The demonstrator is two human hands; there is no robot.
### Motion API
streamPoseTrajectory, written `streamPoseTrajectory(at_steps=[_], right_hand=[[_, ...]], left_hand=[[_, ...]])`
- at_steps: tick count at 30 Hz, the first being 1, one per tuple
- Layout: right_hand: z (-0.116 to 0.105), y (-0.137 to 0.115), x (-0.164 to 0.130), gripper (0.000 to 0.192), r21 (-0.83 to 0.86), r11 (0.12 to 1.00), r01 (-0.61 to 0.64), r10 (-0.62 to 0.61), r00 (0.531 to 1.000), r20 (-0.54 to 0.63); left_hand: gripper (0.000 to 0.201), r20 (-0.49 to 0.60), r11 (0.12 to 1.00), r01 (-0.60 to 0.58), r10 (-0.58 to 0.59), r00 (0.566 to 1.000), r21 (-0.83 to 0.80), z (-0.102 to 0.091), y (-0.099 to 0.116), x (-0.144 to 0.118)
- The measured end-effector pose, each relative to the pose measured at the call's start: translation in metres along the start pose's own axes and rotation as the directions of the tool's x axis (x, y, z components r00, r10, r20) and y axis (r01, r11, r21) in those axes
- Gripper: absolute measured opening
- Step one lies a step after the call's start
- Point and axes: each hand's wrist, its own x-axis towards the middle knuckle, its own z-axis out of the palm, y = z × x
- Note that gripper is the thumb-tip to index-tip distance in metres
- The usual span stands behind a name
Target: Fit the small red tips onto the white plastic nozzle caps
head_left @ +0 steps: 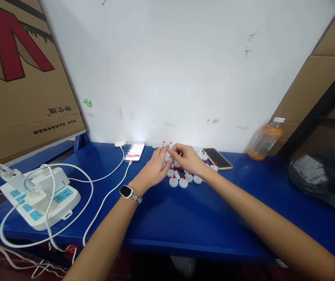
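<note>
My left hand [156, 167], with a watch on its wrist, curls around a white nozzle cap [167, 157], partly hidden by the fingers. Close against it from the other side, my right hand [187, 158] is closed in a pinch at the top of that cap. What lies between its fingertips is too small to make out. Around and below both hands lie several white translucent nozzle caps [183, 182], many with red tips. A few loose red tips [180, 169] show among them.
A lit phone [135, 151] on a cable lies left of the caps, a dark phone [217, 158] to their right. White cables run from a power strip [40, 199]. An orange drink bottle [266, 139] and a dark plastic bag [321, 171] stand right on the blue table [196, 218].
</note>
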Motion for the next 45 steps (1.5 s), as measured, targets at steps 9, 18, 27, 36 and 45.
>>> streamPoseTrajectory(at_steps=[9, 18, 27, 36, 45], right_hand=[[0.033, 0.014, 0.057, 0.014, -0.037, 0.993, -0.110, 0.114, 0.985, 0.131], [0.050, 0.028, 0.074, 0.013, -0.245, 0.966, 0.077, 0.012, 0.939, 0.344], [0.040, 0.028, 0.071, 0.019, -0.390, 0.905, 0.168, -0.033, 0.943, 0.331], [0.042, 0.060, 0.123, 0.029, -0.731, 0.682, 0.036, 0.139, 0.974, 0.178], [0.070, 0.067, 0.147, 0.024, -0.748, 0.663, -0.025, 0.223, 0.961, 0.165]], left_hand=[[0.029, -0.141, 0.985, 0.164, -0.155, 0.978, 0.050, -0.010, -0.049, 0.000], [0.016, -0.010, 0.933, 0.360, -0.360, 0.933, 0.009, 0.001, -0.061, -0.003], [0.011, 0.054, 0.935, 0.355, -0.354, 0.934, -0.010, 0.006, -0.060, -0.003], [0.020, 0.037, 0.929, 0.369, -0.368, 0.929, -0.022, 0.009, -0.060, -0.002], [0.016, -0.013, 0.948, 0.318, -0.318, 0.948, 0.017, 0.009, -0.058, 0.000]])
